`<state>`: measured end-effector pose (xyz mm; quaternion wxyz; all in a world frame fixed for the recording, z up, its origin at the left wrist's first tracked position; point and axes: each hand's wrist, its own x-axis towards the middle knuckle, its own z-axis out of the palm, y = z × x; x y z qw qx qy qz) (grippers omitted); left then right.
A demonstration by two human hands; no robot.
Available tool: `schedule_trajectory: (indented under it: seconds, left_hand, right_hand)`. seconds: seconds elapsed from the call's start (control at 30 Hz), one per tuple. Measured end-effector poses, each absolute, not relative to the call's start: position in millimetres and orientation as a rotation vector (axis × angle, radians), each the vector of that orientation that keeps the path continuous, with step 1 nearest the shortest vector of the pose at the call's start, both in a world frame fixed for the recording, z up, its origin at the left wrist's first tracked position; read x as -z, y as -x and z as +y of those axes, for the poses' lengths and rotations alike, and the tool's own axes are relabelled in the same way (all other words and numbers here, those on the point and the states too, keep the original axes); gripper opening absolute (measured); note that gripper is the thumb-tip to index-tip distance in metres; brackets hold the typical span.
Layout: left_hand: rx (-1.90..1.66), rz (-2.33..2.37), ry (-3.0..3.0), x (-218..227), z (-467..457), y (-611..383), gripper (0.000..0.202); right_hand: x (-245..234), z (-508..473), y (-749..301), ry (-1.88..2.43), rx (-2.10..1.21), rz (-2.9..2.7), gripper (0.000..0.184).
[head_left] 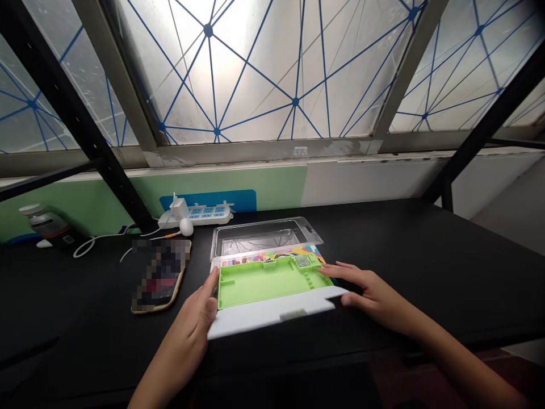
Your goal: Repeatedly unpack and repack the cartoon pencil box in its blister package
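A light green plastic tray [259, 281], shallow and with small moulded ribs, lies in front of me with its open side up. Along its near side is a white flap [268, 318], and colourful printed card [313, 251] shows behind it. My left hand [198, 312] grips the left edge of the tray, thumb on the near side. At the right end, my right hand [370, 292] has its fingers stretched out, the fingertips at the tray's corner and the thumb apart near the flap. Just beyond lies a clear plastic blister shell [259, 237].
A phone [164, 278] lies on the black table [426, 250], left of the tray. Behind it are a white power strip [208, 214] with a plugged charger and white cables. A bottle [53, 227] stands far left. Black metal posts rise on both sides before the window.
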<state>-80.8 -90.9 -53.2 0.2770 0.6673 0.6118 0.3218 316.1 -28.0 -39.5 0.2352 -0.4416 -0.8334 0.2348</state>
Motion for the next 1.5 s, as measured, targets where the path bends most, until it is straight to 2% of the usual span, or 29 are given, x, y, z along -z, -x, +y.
schedule_trajectory:
  seconds: [0.07, 0.17, 0.37, 0.57, 0.7, 0.87, 1.03, 1.27, 1.5]
  left_hand:
    - [-0.906, 1.611, -1.745, 56, -92, 82, 0.065]
    - [-0.973, 1.54, -1.727, 59, -92, 83, 0.069]
    - [-0.873, 1.678, -1.823, 53, -90, 74, 0.077]
    - [-1.052, 1.687, -1.936, 45, -97, 70, 0.071]
    - [-1.116, 1.585, -2.106, 13, -76, 70, 0.074]
    - [-1.108, 1.673, -2.119, -28, -7, 65, 0.081]
    - [-1.16, 1.693, -2.246, -6, 32, 63, 0.071]
    - [-0.789, 1.829, -2.423, 37, 27, 64, 0.055]
    - [-0.458, 1.883, -2.421, 33, 25, 67, 0.063]
  right_hand:
    - [39, -28, -312, 1.202, -0.569, -2.24, 0.039]
    - [36, -31, -304, 1.296, -0.473, -2.181, 0.037]
    - [38, -34, -299, 1.4, -0.4, -2.312, 0.079]
    - [43, -33, -307, 1.192, -0.24, -2.322, 0.061]
    - [20, -20, -302, 1.225, -0.238, -2.131, 0.06]
    - [-10, 38, -277, 1.188, -0.296, -1.994, 0.063]
    - [15, 79, -274, 1.115, -0.248, -2.01, 0.06]
    - [38, 74, -283, 1.229, -0.331, -2.148, 0.059]
    - [33, 72, -280, 1.268, -0.434, -2.181, 0.059]
